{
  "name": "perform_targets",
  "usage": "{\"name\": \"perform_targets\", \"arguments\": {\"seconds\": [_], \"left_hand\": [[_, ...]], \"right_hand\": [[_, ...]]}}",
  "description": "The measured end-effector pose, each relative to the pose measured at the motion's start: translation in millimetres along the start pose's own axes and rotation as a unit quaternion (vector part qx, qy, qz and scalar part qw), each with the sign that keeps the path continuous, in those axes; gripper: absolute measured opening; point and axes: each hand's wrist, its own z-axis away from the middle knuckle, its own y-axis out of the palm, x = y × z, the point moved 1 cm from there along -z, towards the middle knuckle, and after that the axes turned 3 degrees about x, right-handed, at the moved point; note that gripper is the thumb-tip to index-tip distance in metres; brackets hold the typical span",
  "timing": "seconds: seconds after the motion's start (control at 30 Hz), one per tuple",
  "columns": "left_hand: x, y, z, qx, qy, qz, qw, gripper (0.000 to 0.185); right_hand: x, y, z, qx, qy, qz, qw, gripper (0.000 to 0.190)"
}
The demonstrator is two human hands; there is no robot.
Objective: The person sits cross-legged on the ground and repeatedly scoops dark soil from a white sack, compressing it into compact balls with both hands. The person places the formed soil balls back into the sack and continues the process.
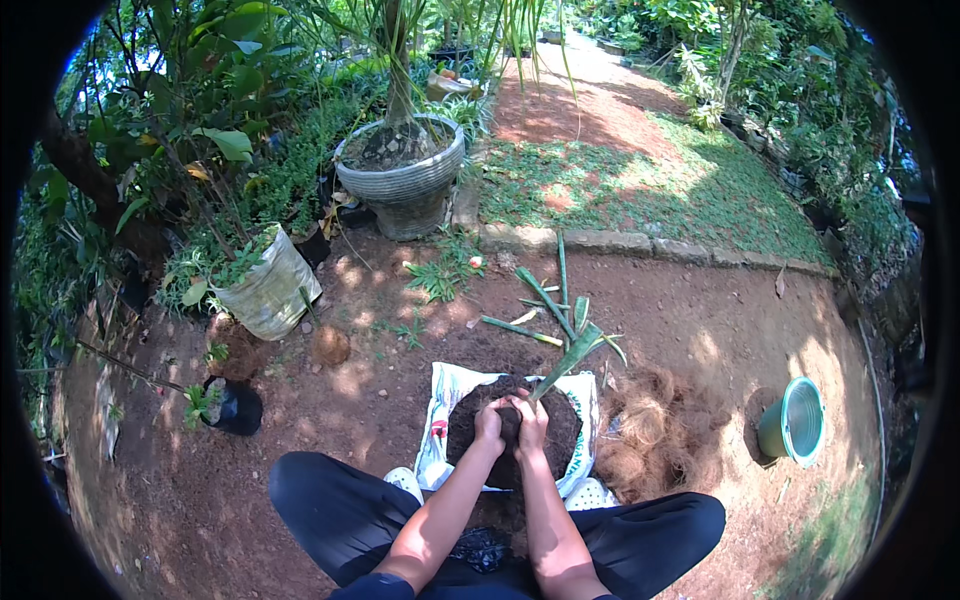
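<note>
A white printed sack (440, 375) lies spread on the ground before me with a mound of dark soil (562, 424) on it. My left hand (490, 424) and my right hand (531, 424) meet over the mound, cupped around a dark clump of soil or fibre (510, 426). From the top of my right hand a broad snake plant leaf (570, 360) rises, tilted away to the right. Its lower end is hidden by the fingers. Several more snake plant leaves (551, 300) lie on the earth beyond the sack.
Loose brown coconut fibre (645, 427) is heaped right of the sack. Farther right a green plastic pot (791, 424) stands tilted. On the left are a coconut (330, 346), a pale grow bag (270, 289) and a black plant bag (238, 409). A large ribbed planter (405, 184) stands by the stone edging (607, 242).
</note>
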Motion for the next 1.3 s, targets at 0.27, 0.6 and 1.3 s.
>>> {"name": "perform_targets", "arguments": {"seconds": [0.27,0.6,1.3], "left_hand": [[15.2,9.3,4.2,-0.042,0.094,-0.114,0.988,0.028],[-4.9,2.2,-6.8,-0.023,0.020,0.018,0.999,0.040],[7.1,24.9,16.7,-0.005,0.195,-0.281,0.940,0.033]], "right_hand": [[-0.4,5.4,0.2,-0.100,-0.050,0.055,0.992,0.014],[3.9,2.3,-3.3,0.045,-0.009,0.051,0.998,0.018],[-8.0,-4.0,-8.4,-0.069,-0.017,-0.007,0.997,0.016]]}}
